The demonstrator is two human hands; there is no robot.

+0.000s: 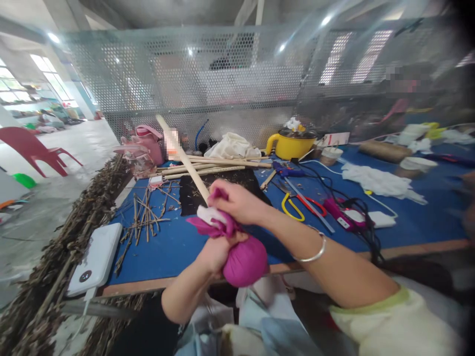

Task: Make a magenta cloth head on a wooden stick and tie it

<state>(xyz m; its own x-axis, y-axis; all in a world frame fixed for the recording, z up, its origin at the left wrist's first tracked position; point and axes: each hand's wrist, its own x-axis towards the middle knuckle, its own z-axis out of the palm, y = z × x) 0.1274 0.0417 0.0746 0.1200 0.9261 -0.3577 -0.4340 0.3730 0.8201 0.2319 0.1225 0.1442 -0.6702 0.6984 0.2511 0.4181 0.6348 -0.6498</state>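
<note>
In the middle of the frame, a round bundle of magenta cloth sits in front of the near edge of a blue-topped counter, its gathered neck toward the upper left and its smooth bulge toward the lower right. The left hand, coming from the lower left, has its fingers wrapped around the neck, just below the loose flaps of cloth. The right hand, reaching in from the right, has its fingers closed together on the gathered magenta cloth at the lower end of a long, pale wooden stick; whether the stick runs on into the bundle is hidden. Soft white material shows between the flaps, between the two hands. The stick slants to the upper left, crossing above a dark cloth mat and several pale wooden rods lying at the centre. Thin brown twigs are scattered left of the mat, near a white rectangular device at the lower left. Right of centre stand a yellow pot and, in front of it, a blue glue gun. A crumpled white cloth lies farther right.
</note>
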